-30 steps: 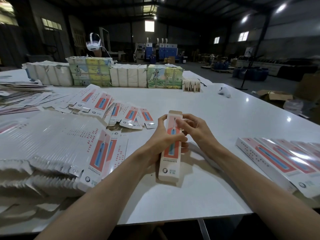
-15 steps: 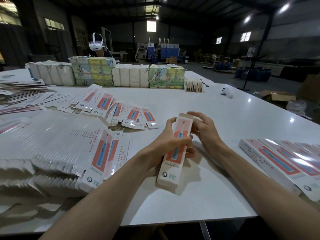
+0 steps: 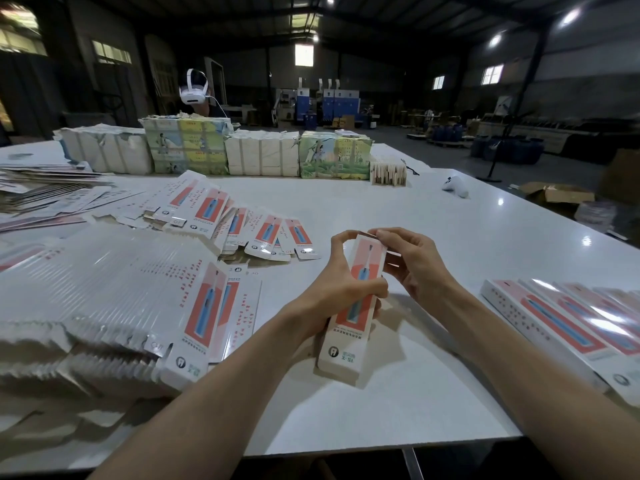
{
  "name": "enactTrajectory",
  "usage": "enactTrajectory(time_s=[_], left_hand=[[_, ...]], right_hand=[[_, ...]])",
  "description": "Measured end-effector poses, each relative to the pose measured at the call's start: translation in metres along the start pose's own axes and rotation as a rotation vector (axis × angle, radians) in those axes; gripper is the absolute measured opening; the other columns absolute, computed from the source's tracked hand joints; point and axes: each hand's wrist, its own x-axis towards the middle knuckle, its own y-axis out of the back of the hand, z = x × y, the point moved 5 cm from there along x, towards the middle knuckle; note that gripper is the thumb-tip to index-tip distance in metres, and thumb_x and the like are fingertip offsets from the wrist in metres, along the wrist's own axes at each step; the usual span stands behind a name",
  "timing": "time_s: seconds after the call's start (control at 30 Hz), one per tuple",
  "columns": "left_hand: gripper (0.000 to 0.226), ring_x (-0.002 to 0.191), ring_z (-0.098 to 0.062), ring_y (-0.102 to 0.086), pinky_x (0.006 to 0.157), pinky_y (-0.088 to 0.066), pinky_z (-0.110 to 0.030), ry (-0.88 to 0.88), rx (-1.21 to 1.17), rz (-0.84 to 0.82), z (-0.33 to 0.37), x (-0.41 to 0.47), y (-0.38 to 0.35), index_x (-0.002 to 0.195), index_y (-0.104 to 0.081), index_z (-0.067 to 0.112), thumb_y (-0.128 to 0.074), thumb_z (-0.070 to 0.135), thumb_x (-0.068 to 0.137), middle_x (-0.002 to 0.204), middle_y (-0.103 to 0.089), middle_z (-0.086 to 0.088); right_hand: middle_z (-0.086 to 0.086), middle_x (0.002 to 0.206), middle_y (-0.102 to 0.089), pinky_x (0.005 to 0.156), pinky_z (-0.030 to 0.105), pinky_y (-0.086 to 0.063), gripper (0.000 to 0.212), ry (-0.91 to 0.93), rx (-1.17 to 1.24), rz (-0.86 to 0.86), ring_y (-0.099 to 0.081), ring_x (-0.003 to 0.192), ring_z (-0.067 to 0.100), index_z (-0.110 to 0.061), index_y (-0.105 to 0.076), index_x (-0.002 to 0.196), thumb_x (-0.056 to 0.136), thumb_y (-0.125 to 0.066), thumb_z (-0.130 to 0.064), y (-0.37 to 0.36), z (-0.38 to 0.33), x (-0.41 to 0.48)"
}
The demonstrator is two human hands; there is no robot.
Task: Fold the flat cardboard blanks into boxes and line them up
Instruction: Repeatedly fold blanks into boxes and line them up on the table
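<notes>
Left hand (image 3: 339, 289) clamps round the middle of the box (image 3: 349, 341), and the right hand (image 3: 415, 268) has slid up to the far end, fingertips pinching it there. The box has tipped rightward in the last second, with its near end down by the surface (image 3: 381, 427). That looks like the closing tuck. Next stop, I'd say, is the row of finished boxes (image 3: 561, 317) on the right. Flat blanks (image 3: 114, 289) wait on the left.
</notes>
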Motion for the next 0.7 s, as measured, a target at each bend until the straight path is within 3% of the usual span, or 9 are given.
enactTrajectory(time_s=[0.17,0.33,0.53,0.7], left_hand=[[0.089,0.073,-0.024,-0.078,0.063,-0.061,-0.028,-0.041,0.017,0.009,0.0008,0.0002,0.0011,0.132,-0.023,0.058,-0.084,0.017,0.083,0.112,-0.062,-0.014],[0.093,0.076,-0.027,-0.078,0.066,-0.063,-0.031,-0.041,0.036,0.007,-0.0014,0.0012,0.0003,0.134,-0.021,0.061,-0.086,0.02,0.08,0.115,-0.06,-0.012],[0.109,0.081,-0.027,-0.077,0.066,-0.062,-0.026,-0.035,0.092,0.03,-0.0022,0.0038,-0.0004,0.145,-0.012,0.066,-0.087,0.029,0.076,0.116,-0.055,0.001],[0.1,0.08,-0.026,-0.078,0.065,-0.062,-0.027,-0.04,0.086,0.017,-0.0005,0.0019,-0.0014,0.141,-0.019,0.067,-0.087,0.025,0.08,0.118,-0.057,-0.003]], right_hand=[[0.015,0.096,-0.079,0.067,0.032,-0.063,0.018,-0.039,0.039,0.023,-0.078,0.086,0.027,-0.006,-0.081,0.098,0.103,-0.065,-0.013,0.0028,0.0008,0.0022],[0.013,0.093,-0.079,0.067,0.032,-0.063,0.018,-0.056,0.035,0.04,-0.078,0.084,0.025,-0.003,-0.079,0.102,0.103,-0.063,-0.011,0.0041,0.0026,0.0025],[0.015,0.1,-0.077,0.07,0.035,-0.064,0.022,-0.078,0.024,-0.003,-0.077,0.091,0.027,0.004,-0.076,0.111,0.104,-0.06,-0.009,0.005,0.0008,0.0024],[0.019,0.107,-0.077,0.071,0.034,-0.064,0.024,-0.113,0.061,-0.028,-0.076,0.094,0.027,0.005,-0.076,0.112,0.099,-0.059,-0.007,0.0063,0.0017,0.0023]])
